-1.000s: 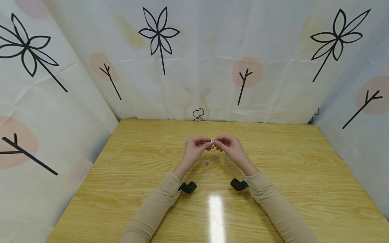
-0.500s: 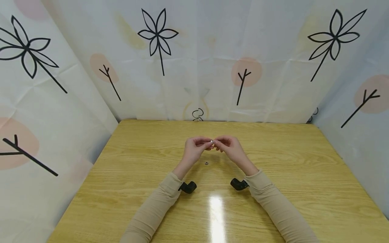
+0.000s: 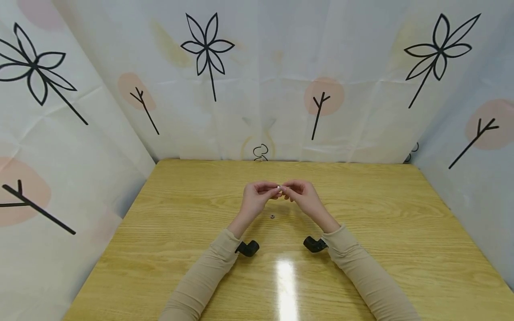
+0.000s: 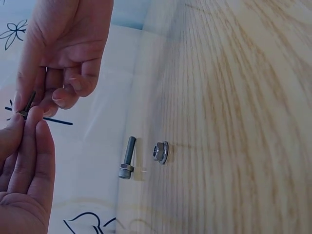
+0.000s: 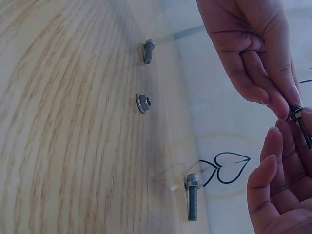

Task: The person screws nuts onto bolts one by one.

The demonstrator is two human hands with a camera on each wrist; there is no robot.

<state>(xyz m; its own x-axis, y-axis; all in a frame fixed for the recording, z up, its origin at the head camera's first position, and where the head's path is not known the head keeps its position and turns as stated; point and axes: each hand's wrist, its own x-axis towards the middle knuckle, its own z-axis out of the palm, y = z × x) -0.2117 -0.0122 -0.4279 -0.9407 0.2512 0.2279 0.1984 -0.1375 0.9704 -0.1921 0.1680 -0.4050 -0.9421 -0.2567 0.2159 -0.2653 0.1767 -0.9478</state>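
My left hand [image 3: 257, 196] and right hand [image 3: 302, 195] meet fingertip to fingertip above the table in the head view. Between them is a small threaded bolt [image 4: 30, 101] with a wider, nut-like collar. In the right wrist view, my left fingertips pinch at the collar [image 5: 296, 113], and the shaft runs down toward my right fingers, which also pinch at the bolt. Fingertips partly hide it. Below the hands, a silver flange nut [image 3: 272, 216] lies on the table. A longer bolt [image 5: 193, 196] with a nut beside its head and a shorter bolt [image 5: 148, 51] lie near it.
The wood-grain table [image 3: 180, 249] reaches a patterned white curtain [image 3: 261, 89] at its back edge and on both sides. Black wrist camera mounts [image 3: 247, 248] stick inward from both beige sleeves [image 3: 205, 276]. A bright reflection crosses the table front.
Both hands stay together, pinching the small bolt, with only slight finger movement. The head view has shifted a little; the nut on the table lies as before.
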